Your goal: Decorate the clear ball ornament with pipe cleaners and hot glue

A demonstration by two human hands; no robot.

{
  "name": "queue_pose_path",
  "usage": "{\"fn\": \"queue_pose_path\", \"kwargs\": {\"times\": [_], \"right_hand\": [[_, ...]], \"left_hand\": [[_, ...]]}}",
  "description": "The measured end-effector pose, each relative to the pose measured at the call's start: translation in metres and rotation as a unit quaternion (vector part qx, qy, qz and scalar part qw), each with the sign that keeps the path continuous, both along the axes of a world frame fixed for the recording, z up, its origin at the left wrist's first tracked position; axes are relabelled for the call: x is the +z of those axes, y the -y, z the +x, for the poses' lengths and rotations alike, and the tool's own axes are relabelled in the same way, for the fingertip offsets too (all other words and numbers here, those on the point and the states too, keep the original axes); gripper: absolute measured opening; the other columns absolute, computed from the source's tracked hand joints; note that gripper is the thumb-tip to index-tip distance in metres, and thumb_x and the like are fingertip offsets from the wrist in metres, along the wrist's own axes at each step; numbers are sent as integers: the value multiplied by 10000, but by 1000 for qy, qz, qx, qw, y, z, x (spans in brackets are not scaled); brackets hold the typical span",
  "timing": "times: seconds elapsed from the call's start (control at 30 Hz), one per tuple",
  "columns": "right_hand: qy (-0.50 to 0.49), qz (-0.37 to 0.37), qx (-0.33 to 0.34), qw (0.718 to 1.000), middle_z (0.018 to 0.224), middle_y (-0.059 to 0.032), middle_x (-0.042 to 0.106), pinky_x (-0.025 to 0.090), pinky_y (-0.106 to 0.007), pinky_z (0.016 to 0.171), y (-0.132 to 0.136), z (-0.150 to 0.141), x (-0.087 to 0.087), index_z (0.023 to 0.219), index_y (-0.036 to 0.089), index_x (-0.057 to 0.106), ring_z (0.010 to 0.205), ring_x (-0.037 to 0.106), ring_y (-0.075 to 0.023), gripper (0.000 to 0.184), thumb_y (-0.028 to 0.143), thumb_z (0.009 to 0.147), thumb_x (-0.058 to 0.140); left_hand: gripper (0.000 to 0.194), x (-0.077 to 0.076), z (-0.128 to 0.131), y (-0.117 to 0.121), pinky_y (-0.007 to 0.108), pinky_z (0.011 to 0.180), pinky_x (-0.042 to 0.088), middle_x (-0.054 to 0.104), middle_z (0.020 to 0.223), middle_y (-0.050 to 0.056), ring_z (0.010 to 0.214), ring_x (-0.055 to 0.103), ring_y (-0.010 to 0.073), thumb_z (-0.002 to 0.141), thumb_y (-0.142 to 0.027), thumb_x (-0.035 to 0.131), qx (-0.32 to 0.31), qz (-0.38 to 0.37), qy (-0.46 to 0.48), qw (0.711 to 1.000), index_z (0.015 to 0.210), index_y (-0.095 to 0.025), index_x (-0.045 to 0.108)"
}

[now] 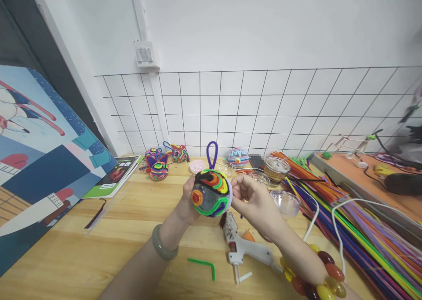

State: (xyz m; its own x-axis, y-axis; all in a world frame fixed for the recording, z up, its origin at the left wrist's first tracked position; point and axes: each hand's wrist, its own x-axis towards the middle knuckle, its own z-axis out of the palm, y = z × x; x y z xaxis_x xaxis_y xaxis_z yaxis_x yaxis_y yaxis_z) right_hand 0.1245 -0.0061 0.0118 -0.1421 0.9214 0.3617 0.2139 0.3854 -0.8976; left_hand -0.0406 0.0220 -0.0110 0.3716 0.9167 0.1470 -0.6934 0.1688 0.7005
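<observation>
My left hand (187, 201) grips a round ornament (210, 198) from its left side, holding it above the table. Coloured fuzzy pipe cleaners cover parts of the clear ball, with an orange coil at its left and a purple loop standing on top. At the ornament's right edge, my right hand (249, 196) has its thumb and fingers closed together near the pale purple rim; whatever they pinch is hidden. Below lies a white hot glue gun (247, 249), its nozzle pointing up toward the ornament. A bent green pipe cleaner (206, 263) rests on the table in front.
Several finished ornaments (158, 170) stand at the back. Bundles of pipe cleaners (359, 229) fill the right side, crossed by a white cord (334, 218). Clear dishes (285, 203) sit behind my right hand. A magazine (114, 177) and a large illustrated board (49, 159) are at left.
</observation>
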Motion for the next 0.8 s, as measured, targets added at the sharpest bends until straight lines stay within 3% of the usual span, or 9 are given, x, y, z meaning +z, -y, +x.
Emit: {"fn": "queue_pose_path", "kwargs": {"times": [0.17,0.27,0.37,0.47,0.57,0.7,0.8], "right_hand": [[-88,-62,53,993,610,76,458,337,-215,523,-5,1,1,779,189,505,558,410,-84,245,193,657,718],[-101,-72,65,990,623,72,476,347,-213,524,-5,2,2,772,193,502,565,423,-82,278,188,649,751],[-101,-77,65,990,628,73,477,356,-210,519,0,1,5,777,197,512,570,429,-81,302,217,649,785],[-127,-98,87,983,651,68,497,363,-199,517,5,-1,9,827,195,524,579,445,-75,342,290,658,806],[-148,-113,110,976,654,65,508,353,-192,490,9,-2,12,849,195,528,554,445,-65,351,366,690,789],[-146,-102,110,978,637,64,504,363,-201,468,10,-2,14,832,198,544,530,453,-70,358,450,702,762],[-138,-91,106,981,633,55,511,385,-211,468,9,-2,14,819,202,557,530,470,-79,367,494,703,746]], "left_hand": [[371,0,3,2,308,685,519,729,727,37,700,668,224,593,-502,768,18,43,9,999,748,-170,705],[318,2,-1,1,317,714,513,699,673,31,679,657,214,644,-476,719,8,12,26,1000,724,-170,685],[348,3,-6,-2,338,757,496,703,754,49,736,652,216,734,-499,620,-1,-41,42,998,820,-167,681],[413,1,-10,-4,324,672,474,691,829,105,730,632,225,717,-505,612,-75,-74,48,993,876,-128,669],[317,0,-11,-5,257,590,431,645,771,111,642,589,170,698,-380,637,-144,-68,66,985,822,-88,648],[208,0,-11,-5,225,565,414,604,753,86,614,559,134,766,-253,562,-130,-71,90,985,884,-96,632],[236,1,-10,-4,222,562,416,597,745,75,612,562,135,748,-259,595,-118,-74,80,987,926,-109,633]]}}
